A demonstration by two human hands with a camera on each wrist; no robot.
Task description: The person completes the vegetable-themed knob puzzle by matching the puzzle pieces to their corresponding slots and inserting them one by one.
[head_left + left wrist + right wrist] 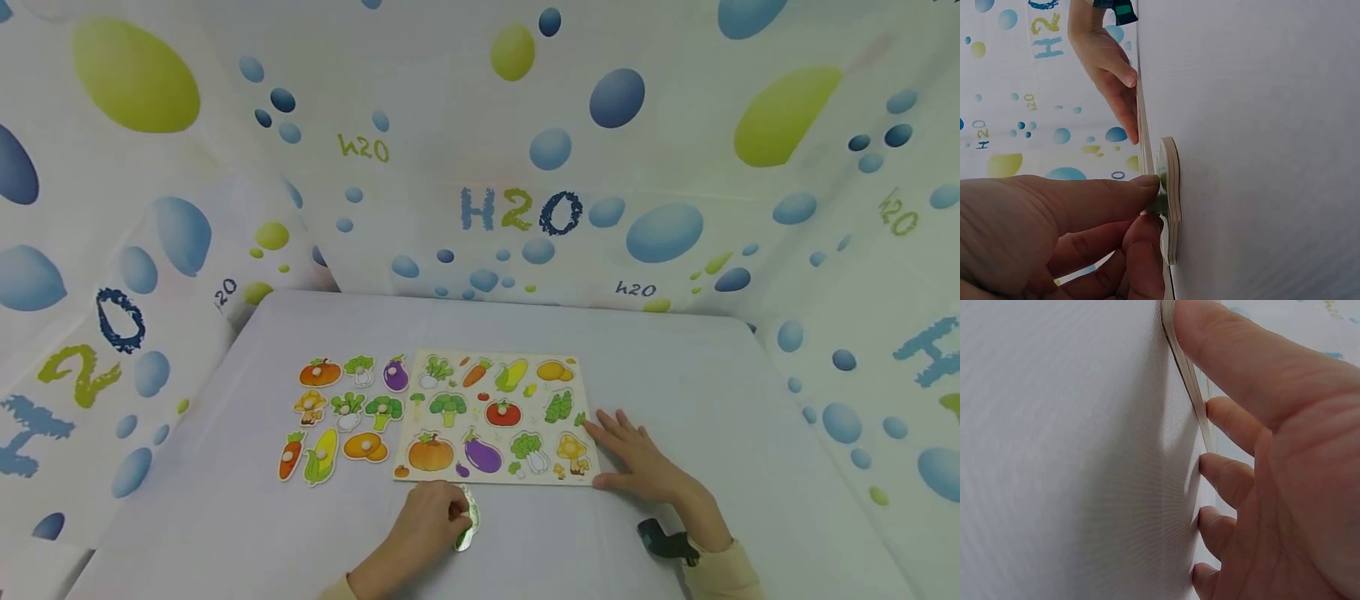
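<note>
My left hand [429, 521] pinches a wooden puzzle piece [468, 533] between thumb and fingers, just in front of the board's near edge. In the left wrist view the piece [1173, 200] stands on edge, showing its layered wooden side; its green face is mostly hidden, so the vegetable cannot be told. The vegetable puzzle board [475, 422] lies flat on the table. At its right edge my right hand [647, 467] rests with fingers spread, the thumb touching the near right corner. A red tomato [503, 413] on the board shows a knob-like spot.
Left of the board lie several loose pieces in rows, among them a pumpkin [320, 373], an eggplant [395, 375], a carrot [291, 457], a corn cob [322, 458] and potatoes [366, 447]. The white table [675, 367] is bordered by a dotted curtain [420, 183].
</note>
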